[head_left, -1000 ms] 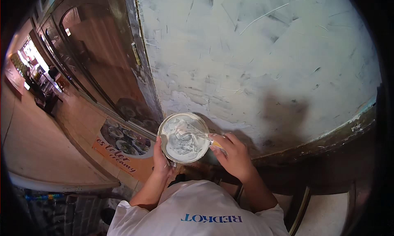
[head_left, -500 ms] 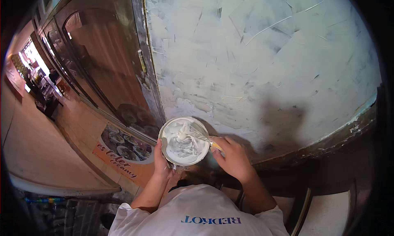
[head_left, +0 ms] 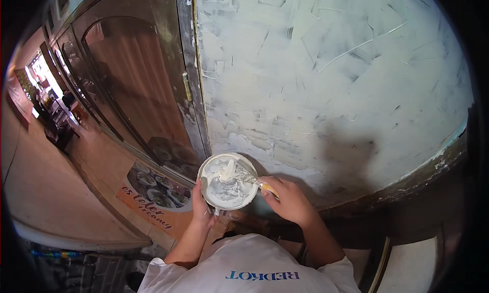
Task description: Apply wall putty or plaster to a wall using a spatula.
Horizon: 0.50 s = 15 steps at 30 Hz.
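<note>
My left hand (head_left: 200, 204) is closed around the left side of a round white tub (head_left: 228, 154), its fingers partly hidden beneath it. White paste like wall putty (head_left: 224, 172) lies inside, heaped at the far side and smeared over the bottom. In my right hand (head_left: 288, 199) is a putty knife (head_left: 268, 189) with a yellow handle, gripped from the right of the tub. Its paste-coated blade reaches over the rim into the putty. Just beyond the tub stands a wall (head_left: 305, 99) coated in uneven white, with trowel marks and darker patches.
A brown-framed glass door (head_left: 137, 89) with a curtain is at the left of the wall. On the tiled floor lies an orange printed banner (head_left: 158, 191). A dark ledge (head_left: 397, 191) runs along the wall's foot. Far left, a person (head_left: 68, 98) is near some furniture.
The blade has shifted within the putty, and the heap's shape has changed a little. The view has turned slightly, so wall and door appear farther right and lower.
</note>
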Each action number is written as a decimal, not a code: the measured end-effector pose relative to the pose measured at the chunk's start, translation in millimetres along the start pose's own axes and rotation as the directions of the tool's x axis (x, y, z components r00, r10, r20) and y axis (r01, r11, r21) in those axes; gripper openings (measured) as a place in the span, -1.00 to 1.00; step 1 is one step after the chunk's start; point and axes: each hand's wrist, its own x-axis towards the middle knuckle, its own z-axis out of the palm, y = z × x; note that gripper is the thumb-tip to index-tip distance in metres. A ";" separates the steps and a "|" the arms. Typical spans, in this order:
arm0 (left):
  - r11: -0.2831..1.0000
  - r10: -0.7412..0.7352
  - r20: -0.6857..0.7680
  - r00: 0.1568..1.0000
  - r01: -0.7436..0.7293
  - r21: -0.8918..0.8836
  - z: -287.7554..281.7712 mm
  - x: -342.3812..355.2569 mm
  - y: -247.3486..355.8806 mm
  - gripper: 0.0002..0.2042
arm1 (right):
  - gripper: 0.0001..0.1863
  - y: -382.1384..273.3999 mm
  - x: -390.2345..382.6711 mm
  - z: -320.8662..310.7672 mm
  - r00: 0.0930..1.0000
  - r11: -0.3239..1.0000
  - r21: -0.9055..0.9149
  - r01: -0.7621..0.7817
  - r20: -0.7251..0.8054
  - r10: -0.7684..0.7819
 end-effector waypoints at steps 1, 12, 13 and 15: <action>1.000 0.004 0.004 1.000 -0.004 0.000 -2.1 0.3 1.2 -0.43 | -0.66 -2.0 1.4 -0.5 1.000 1.000 -0.001 0.005 -0.003 -0.005; 1.000 -0.006 0.007 1.000 0.006 0.007 -12.2 14.3 19.5 -0.41 | -0.69 -11.1 16.9 15.5 1.000 0.998 -0.052 0.027 -0.013 -0.028; 1.000 -0.027 -0.022 0.999 0.027 0.010 -13.6 15.5 20.5 -0.41 | -0.69 -7.0 17.4 20.5 1.000 0.999 -0.050 0.019 -0.012 -0.019; 0.999 -0.025 -0.049 0.998 0.026 0.029 -19.2 18.6 19.3 -0.41 | -0.68 5.4 21.3 32.2 0.999 0.999 -0.001 0.033 -0.006 -0.033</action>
